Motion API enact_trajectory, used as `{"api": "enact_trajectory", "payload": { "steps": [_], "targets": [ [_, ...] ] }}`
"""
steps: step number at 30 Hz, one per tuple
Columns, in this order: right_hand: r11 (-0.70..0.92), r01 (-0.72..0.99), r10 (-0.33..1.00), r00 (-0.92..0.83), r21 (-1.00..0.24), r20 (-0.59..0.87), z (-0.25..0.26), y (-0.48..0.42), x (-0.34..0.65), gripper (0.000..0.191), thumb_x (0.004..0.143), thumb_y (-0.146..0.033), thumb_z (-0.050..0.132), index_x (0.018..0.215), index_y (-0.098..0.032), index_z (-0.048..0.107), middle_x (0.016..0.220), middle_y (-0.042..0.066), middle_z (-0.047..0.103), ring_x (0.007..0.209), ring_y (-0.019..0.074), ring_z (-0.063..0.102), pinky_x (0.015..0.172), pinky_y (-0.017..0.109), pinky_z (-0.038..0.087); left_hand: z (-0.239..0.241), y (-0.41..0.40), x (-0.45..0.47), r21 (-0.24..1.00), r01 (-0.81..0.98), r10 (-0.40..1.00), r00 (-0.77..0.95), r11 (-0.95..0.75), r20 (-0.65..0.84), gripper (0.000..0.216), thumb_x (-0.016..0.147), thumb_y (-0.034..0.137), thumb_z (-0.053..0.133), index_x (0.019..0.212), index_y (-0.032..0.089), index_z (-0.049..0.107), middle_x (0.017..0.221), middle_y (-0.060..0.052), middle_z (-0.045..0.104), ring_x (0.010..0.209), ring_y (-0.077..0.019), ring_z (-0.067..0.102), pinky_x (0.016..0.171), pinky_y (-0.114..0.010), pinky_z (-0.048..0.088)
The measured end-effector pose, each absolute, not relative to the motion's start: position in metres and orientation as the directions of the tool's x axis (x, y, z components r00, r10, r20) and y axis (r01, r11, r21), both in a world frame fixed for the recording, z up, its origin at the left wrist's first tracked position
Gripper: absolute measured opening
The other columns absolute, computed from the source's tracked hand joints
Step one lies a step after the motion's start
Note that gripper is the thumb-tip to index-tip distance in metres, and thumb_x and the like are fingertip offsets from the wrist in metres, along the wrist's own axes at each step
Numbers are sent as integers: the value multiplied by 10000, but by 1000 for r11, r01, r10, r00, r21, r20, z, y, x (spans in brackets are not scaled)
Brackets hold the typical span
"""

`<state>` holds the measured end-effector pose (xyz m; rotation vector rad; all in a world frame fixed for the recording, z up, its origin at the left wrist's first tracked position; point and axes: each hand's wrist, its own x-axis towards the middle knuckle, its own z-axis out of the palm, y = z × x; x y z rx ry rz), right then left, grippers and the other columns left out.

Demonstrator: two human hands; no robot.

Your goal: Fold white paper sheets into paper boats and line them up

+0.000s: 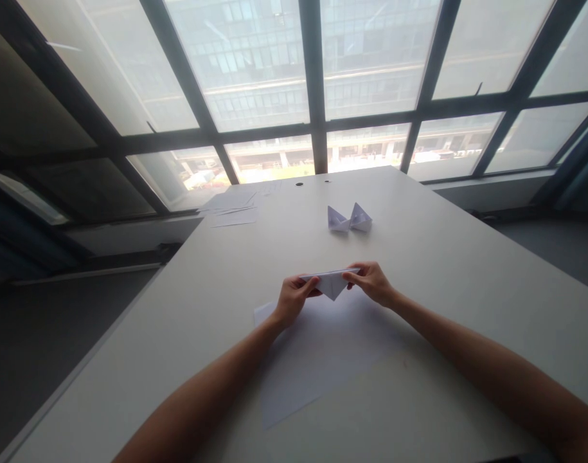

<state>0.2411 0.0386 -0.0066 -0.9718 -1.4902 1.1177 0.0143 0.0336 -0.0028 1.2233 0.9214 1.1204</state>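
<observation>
Folded white paper (333, 285) sits at frame center, inverted triangle, creased. Left hand (292, 298) pinches its left end, right hand (374, 283) its right. Flat sheet (317, 366) lies lower center. Two peaked paper shapes (338, 222) stand above center-right; loose sheets (233, 215) upper left. Smooth white table (467, 276); dark-framed windows (259, 71) fill top.

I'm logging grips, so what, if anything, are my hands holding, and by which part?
A folded white paper, held near its two upper corners: the left hand on one, the right hand on the other.
</observation>
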Motion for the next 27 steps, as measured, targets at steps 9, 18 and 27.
{"api": "enact_trajectory", "payload": {
  "steps": [9, 18, 27],
  "targets": [
    [231, -66, 951, -195, -971, 240, -10, 39, 242, 345, 779, -461, 744, 748, -117, 753, 599, 58, 697, 498, 156, 627, 482, 258, 507, -3, 33, 15, 994, -102, 957, 285, -32, 60, 415, 758, 476, 764, 908, 88, 750, 809, -84, 749, 754, -219, 708, 774, -374, 594],
    [252, 20, 938, -249, -968, 239, -13, 41, 249, 350, 783, -474, 734, 791, -126, 770, 637, 67, 707, 534, 163, 639, 486, 247, 494, 11, 39, 6, 996, 82, 945, 326, -40, 11, 438, 710, 417, 805, 1012, 107, 735, 866, -96, 747, 748, -191, 675, 714, -292, 535],
    [290, 90, 911, -331, -953, 246, -14, 37, 237, 323, 785, -449, 739, 811, -129, 767, 641, 61, 710, 554, 168, 653, 505, 235, 487, 41, 36, 6, 839, 431, 813, 582, -332, 22, 406, 858, 475, 603, 762, 108, 747, 596, 4, 588, 569, -121, 495, 532, -221, 322]
  ]
}}
